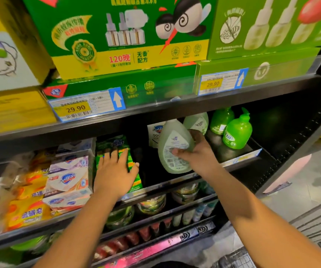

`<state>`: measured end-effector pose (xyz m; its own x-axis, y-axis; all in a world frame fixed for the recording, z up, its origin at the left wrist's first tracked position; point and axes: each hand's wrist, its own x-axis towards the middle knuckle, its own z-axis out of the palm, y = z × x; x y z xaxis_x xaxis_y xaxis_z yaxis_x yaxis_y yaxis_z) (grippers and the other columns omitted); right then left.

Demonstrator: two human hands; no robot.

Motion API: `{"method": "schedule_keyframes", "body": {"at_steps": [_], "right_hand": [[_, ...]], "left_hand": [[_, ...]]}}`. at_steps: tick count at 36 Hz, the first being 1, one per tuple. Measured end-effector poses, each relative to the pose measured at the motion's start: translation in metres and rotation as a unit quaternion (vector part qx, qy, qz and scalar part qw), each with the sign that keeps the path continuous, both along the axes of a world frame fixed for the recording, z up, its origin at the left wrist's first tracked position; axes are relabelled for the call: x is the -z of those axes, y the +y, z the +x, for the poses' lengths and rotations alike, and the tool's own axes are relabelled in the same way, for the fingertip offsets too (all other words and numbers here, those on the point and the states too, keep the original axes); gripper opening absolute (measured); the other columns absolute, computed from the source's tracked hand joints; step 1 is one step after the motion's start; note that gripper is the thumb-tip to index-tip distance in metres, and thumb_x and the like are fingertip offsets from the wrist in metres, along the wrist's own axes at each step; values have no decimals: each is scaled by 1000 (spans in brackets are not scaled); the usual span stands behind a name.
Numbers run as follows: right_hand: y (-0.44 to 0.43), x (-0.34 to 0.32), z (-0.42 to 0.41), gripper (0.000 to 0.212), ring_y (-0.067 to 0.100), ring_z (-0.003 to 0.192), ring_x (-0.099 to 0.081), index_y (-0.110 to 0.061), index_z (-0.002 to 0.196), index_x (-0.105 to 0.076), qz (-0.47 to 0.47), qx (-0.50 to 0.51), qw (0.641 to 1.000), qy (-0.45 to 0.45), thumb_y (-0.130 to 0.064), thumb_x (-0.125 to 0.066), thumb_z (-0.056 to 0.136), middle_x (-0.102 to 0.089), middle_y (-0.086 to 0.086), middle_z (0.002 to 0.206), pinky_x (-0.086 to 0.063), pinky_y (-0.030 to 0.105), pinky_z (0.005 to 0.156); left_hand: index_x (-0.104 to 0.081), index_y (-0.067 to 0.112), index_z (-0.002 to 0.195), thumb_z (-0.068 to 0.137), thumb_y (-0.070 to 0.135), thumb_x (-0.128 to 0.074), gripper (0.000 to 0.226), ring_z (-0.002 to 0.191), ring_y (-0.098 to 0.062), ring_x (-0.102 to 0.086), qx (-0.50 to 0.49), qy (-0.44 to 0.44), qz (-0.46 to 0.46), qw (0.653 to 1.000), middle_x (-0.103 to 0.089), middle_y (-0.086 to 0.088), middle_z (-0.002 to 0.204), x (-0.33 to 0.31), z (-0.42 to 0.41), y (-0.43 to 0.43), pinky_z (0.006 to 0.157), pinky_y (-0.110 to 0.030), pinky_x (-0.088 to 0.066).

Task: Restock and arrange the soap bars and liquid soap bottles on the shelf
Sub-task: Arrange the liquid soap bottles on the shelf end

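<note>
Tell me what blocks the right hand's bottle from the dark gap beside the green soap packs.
Nothing visible does. The right hand holds the pale green soap bottle tilted above the dark gap; the white Safeguard bottle stands behind it, and the green soap packs under the left hand only border the gap.

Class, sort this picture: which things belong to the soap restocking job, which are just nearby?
Job: pale green bottle in the right hand; green soap pack under the left hand; pump bottles; white soap bars.
Nearby: mosquito repellent boxes; price tags.
</note>
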<state>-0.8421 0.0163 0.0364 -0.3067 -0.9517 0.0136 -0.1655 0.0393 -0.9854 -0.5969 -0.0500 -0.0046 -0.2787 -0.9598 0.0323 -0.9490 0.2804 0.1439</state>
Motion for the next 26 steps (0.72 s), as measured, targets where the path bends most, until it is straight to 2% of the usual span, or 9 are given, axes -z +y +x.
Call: {"method": "schedule_keyframes", "body": {"at_steps": [2, 4, 8, 11, 14, 18, 20, 24, 26], "right_hand": [[-10, 5, 8, 53, -6, 79, -65, -15, 116, -45, 11, -8, 1000, -6, 7, -77, 79, -64, -3, 101, -55, 16, 66], [-18, 14, 13, 53, -2, 82, -62, -12, 118, -45, 29, -14, 999, -26, 11, -74, 80, -60, 2, 107, -54, 13, 62], [-24, 25, 15, 62, 1, 92, -60, -16, 128, -47, 26, -11, 999, 45, -7, -83, 78, -60, -5, 112, -49, 8, 69], [-24, 32, 11, 59, 13, 96, -62, -19, 117, -46, 16, -10, 998, 65, 9, -78, 76, -59, 1, 111, -56, 20, 75], [-18, 34, 7, 67, 18, 106, -63, -36, 112, -46, 33, -16, 994, 99, -3, -86, 70, -64, -4, 113, -55, 35, 88], [-12, 40, -6, 71, 0, 93, -62, -34, 125, -42, 51, -23, 980, 190, -16, -87, 72, -65, -16, 109, -48, 12, 74], [-13, 45, -6, 67, -7, 90, -61, -38, 122, -42, 47, -22, 979, 199, -15, -84, 75, -64, -18, 106, -47, 11, 71], [-35, 40, 6, 59, 19, 100, -63, -32, 124, -45, 71, -16, 983, 169, -28, -77, 75, -64, -2, 111, -55, 38, 85], [-46, 37, 10, 63, 21, 102, -62, -24, 133, -45, 56, -21, 981, 183, -21, -80, 80, -61, -2, 113, -53, 25, 86]], "left_hand": [[-23, 26, 157, 98, 61, -29, 69, 149, -31, -19, -2, 11, 8, 1000, -25, -9, 162, 4, 0, -1, 123, -46, -14], [-22, 26, 157, 98, 60, -30, 69, 150, -29, -18, 0, 12, 1, 1000, -24, -8, 162, 3, 1, -2, 123, -46, -13], [-21, 27, 157, 98, 61, -28, 69, 150, -28, -17, 6, 9, -3, 1000, -24, -7, 162, 3, 0, -1, 123, -46, -13], [-22, 25, 156, 97, 60, -27, 69, 149, -29, -19, 7, 1, -6, 1000, -26, -7, 161, 4, -1, -1, 123, -47, -15], [-25, 22, 156, 94, 63, -19, 74, 147, -31, -24, 14, -10, -20, 1000, -32, -9, 158, 7, 1, -1, 121, -49, -19], [-25, 20, 155, 91, 66, -13, 79, 146, -31, -26, 12, -24, -24, 999, -34, -9, 156, 8, 2, -1, 120, -49, -21], [-26, 20, 155, 90, 67, -11, 81, 146, -32, -26, 10, -21, -25, 999, -34, -10, 156, 8, 2, 0, 120, -50, -21], [-23, 21, 156, 92, 66, -11, 78, 149, -31, -20, 9, -18, -18, 1000, -29, -10, 160, 8, 2, 1, 122, -49, -17], [-20, 22, 157, 96, 64, -15, 74, 150, -30, -17, 9, -18, -12, 1000, -25, -10, 162, 7, 2, 2, 123, -49, -15]]}}
